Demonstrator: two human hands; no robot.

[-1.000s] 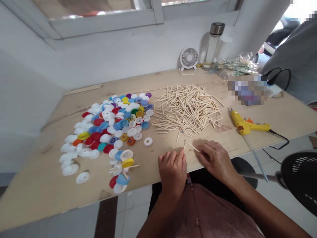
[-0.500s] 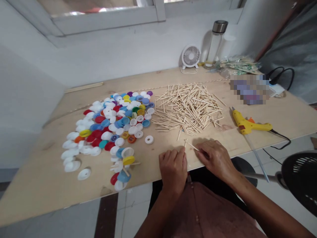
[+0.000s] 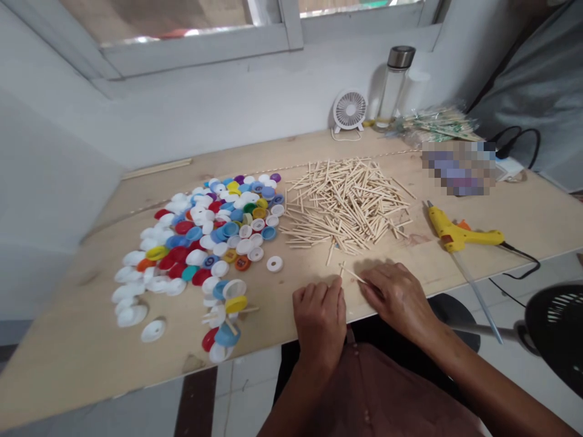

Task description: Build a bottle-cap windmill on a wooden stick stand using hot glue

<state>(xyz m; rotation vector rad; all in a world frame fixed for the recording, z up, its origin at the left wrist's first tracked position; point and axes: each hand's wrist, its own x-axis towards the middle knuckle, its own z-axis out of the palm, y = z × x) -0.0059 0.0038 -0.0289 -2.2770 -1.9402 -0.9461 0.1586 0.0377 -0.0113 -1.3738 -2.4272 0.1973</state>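
At the table's front edge, my left hand (image 3: pixel 320 318) is closed around a short wooden stick (image 3: pixel 341 271) that points up from its thumb side. My right hand (image 3: pixel 398 298) pinches a second wooden stick (image 3: pixel 353 272), slanting to the left. The tips of these two sticks meet or nearly meet; I cannot tell if they are joined. Just beyond the hands lies a big pile of wooden sticks (image 3: pixel 350 203). Left of my left hand are several bottle caps joined with sticks (image 3: pixel 237 303), standing in a cluster.
Loose coloured bottle caps (image 3: pixel 182 243) spread over the wooden table's left half. A yellow glue gun (image 3: pixel 460 233) with a cord lies at the right edge. Behind stand a small white fan (image 3: pixel 350 110), a glass bottle (image 3: pixel 394 88) and bagged sticks (image 3: pixel 439 124). A black fan (image 3: pixel 558 334) is lower right.
The view has tilted up slightly, so the table sits lower in the picture. My hands and both sticks keep nearly the same pose. The grey cloth at the upper right has shifted.
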